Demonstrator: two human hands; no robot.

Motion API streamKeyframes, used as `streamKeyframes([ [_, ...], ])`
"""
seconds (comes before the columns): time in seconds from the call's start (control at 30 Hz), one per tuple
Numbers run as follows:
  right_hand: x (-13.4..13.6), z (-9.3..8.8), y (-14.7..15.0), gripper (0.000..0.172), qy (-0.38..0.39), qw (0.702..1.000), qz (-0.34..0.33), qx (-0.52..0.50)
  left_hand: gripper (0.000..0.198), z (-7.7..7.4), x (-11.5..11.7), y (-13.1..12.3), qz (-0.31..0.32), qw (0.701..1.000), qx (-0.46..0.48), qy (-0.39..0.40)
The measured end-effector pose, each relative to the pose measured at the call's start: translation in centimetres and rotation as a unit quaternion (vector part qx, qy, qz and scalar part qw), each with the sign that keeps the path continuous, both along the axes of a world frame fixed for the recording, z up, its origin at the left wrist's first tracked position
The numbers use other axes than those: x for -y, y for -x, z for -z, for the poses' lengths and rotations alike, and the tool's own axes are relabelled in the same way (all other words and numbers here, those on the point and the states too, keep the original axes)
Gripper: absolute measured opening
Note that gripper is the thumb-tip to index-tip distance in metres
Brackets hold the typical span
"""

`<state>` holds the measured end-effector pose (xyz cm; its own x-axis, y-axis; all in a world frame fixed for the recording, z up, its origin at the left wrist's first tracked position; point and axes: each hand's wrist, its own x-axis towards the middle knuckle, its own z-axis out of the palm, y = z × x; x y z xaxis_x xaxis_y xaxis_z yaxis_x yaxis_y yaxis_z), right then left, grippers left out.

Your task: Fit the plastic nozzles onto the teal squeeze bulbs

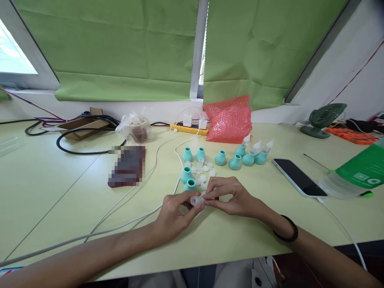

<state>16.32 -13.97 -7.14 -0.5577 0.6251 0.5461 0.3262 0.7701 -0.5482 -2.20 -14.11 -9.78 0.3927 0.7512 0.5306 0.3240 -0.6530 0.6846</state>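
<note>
Close to the table's front edge, my left hand (175, 214) and my right hand (232, 196) meet around a small translucent plastic connector (196, 201). Each hand pinches it between thumb and fingers, left hand at the open ring end and right hand at the other end, which the fingers partly hide. Just beyond my fingers stand several turquoise squeeze bulbs (186, 174) with open necks. Loose clear connector pieces and white tips (204, 168) lie among them. Toward the right, three turquoise bulbs (248, 158) carry translucent pointed nozzles (269, 145).
White cables (156, 156) run across the table to a yellow power strip (190, 128). A pink bubble-wrap bag (229, 122) lies behind the bulbs. On the right are a phone (297, 176), a green-labelled bottle (357, 168) and a small fan (324, 120). A dark red pouch (127, 166) lies left.
</note>
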Motion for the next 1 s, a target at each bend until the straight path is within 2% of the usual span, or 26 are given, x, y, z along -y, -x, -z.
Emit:
streamKeyframes([
  [0.13,0.19,0.05,0.37,0.009,0.014,1.000,0.013,-0.007,0.016,0.23,-0.02,0.00,-0.015,0.998,0.004,-0.062],
  [0.3,0.39,-0.44,0.51,0.007,0.005,0.999,0.029,-0.017,0.015,0.11,0.02,-0.02,-0.023,0.996,0.013,-0.086],
  [0.43,0.46,-0.71,0.35,0.020,0.005,0.999,0.048,-0.015,0.015,-0.10,0.22,-0.02,-0.023,0.994,0.010,-0.104],
  [0.6,0.29,-0.45,0.53,0.008,-0.048,0.999,0.018,-0.002,0.016,0.03,0.21,0.00,-0.021,0.997,0.016,-0.078],
  [0.73,0.09,-0.12,0.69,0.008,-0.074,0.997,0.004,-0.014,0.014,0.22,0.09,0.00,-0.005,0.999,0.021,-0.034],
  [1.0,0.13,-0.38,0.91,0.007,-0.057,0.997,0.007,-0.044,0.015,-0.03,0.14,0.08,-0.010,0.998,0.009,-0.066],
])
